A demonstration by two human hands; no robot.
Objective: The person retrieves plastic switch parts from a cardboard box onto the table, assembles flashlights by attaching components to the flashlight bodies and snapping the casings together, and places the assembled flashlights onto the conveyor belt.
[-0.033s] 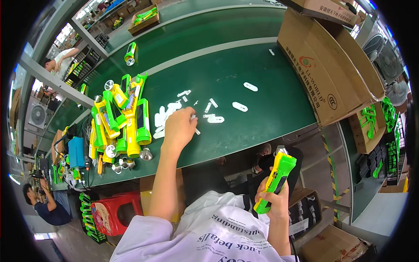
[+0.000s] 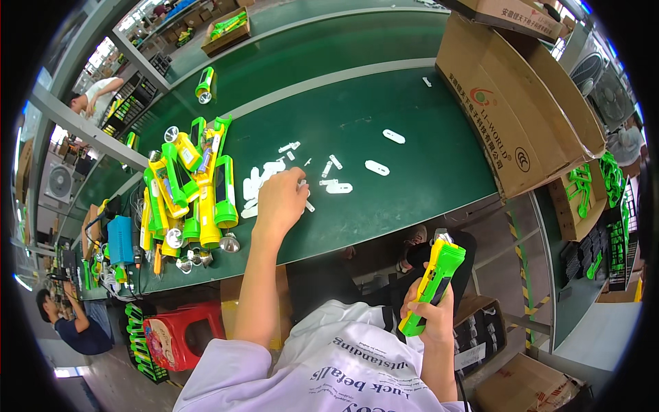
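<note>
The green table (image 2: 419, 96) bears white pieces (image 2: 248, 189); a carton (image 2: 565, 216) holds green parts (image 2: 585, 192).

Green and yellow are shared by the flashlight (image 2: 445, 261) at lower right and the heaped flashlights (image 2: 177, 177) at left. White is shown by the small pieces (image 2: 377, 167) at centre, deep green by the tabletop (image 2: 371, 226). The brown carton (image 2: 491, 103) at upper right is printed in red and black. Red is seen on the stool (image 2: 168, 343) at lower left; the floor tape (image 2: 519, 257) at lower right is striped yellow and black.
</note>
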